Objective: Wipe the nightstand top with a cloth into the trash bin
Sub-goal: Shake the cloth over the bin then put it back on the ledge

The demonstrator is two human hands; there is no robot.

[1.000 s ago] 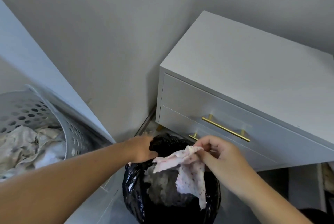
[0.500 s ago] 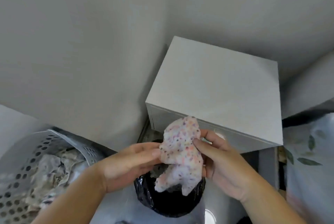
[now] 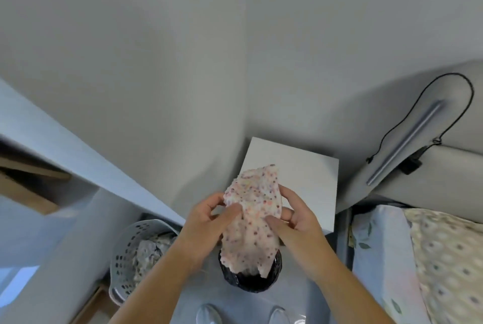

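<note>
A pale pink cloth (image 3: pixel 253 215) with coloured speckles hangs between both hands, above the trash bin. My left hand (image 3: pixel 206 221) pinches its left edge and my right hand (image 3: pixel 295 219) grips its right side. The trash bin (image 3: pixel 252 280), lined with a black bag, stands on the floor directly below the cloth, mostly hidden by it. The white nightstand (image 3: pixel 305 174) sits just beyond, in the corner; its top is bare where visible, and the cloth covers its near left part.
A grey perforated laundry basket (image 3: pixel 130 258) with crumpled fabric stands left of the bin. A bed (image 3: pixel 428 258) with patterned bedding lies at right, its grey headboard (image 3: pixel 407 156) carrying a black cable. A light blue wardrobe edge (image 3: pixel 65 145) runs at left. My feet (image 3: pixel 243 314) are below.
The view has risen and pulled back from the bin. Both hands lifted the cloth from the bin's mouth to chest height and spread it between them.
</note>
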